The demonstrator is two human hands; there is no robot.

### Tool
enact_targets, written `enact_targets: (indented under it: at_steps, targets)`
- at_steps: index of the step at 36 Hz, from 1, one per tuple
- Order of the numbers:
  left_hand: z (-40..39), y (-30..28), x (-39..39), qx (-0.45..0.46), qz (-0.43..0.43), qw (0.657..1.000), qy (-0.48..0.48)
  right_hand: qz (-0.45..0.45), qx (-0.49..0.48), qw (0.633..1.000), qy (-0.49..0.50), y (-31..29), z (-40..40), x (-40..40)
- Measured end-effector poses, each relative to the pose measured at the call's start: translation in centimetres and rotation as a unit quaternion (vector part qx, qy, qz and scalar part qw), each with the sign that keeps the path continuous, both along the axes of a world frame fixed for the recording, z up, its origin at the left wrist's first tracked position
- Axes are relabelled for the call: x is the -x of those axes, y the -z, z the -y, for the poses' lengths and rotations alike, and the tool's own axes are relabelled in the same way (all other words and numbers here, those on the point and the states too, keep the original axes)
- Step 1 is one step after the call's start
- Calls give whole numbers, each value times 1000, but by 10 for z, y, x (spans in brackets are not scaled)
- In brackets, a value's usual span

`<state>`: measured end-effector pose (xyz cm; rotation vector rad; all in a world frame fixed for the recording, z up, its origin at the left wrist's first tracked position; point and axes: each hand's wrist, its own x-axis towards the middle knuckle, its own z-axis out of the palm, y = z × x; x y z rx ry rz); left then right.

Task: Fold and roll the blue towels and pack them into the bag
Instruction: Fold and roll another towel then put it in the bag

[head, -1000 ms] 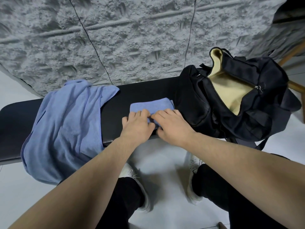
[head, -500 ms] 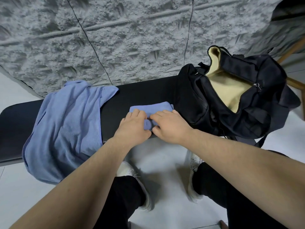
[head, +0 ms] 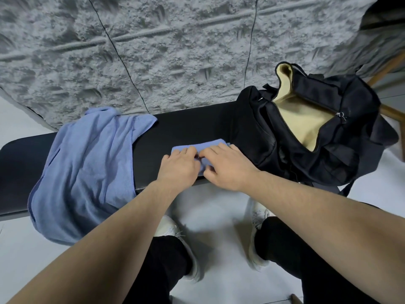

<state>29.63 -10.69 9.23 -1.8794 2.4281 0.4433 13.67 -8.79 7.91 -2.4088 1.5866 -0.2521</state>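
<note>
Your left hand (head: 178,166) and right hand (head: 228,166) curl around the small blue towel (head: 198,148) (bag (head: 306,132) at two o'clock).

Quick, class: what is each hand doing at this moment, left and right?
Left hand: fingers curled on the small blue towel, rolling it.
Right hand: fingers curled on the same towel, beside the left.

a rough grey textured wall (head: 175,51) with thin black seams rises behind a long black padded worktop (head: 188,128). the floor (head: 219,216) is pale, glossy tile. a wooden chair frame (head: 388,110) shows at the right edge.
</note>
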Motion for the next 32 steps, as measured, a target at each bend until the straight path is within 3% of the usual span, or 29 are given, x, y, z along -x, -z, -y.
enact_targets:
  at_steps: [4, 10, 17, 23, 28, 32]
  targets:
    - [5, 2, 4, -13, -18, 999, -50, -4, 58, 998, -5, -2, -1, -1]
    - [10, 12, 7, 47, -44, 994, -87, -40, 89, 995, -6, 8, -7, -3]
    - [3, -2, -2, 112, -42, 993, -12, -15, 46, 999, 4, 6, -3, -6]
    - [-3, -17, -11, -1, -3, 999, 50, -13, 32, 999, 11, 5, -4, -9]
    - [-8, -12, -18, -16, 46, 994, 97, -38, -18, 999, 22, 0, -4, -11]
    - [-8, -9, -15, -37, 16, 996, 78, -36, -56, 997, 28, -4, -2, -11]
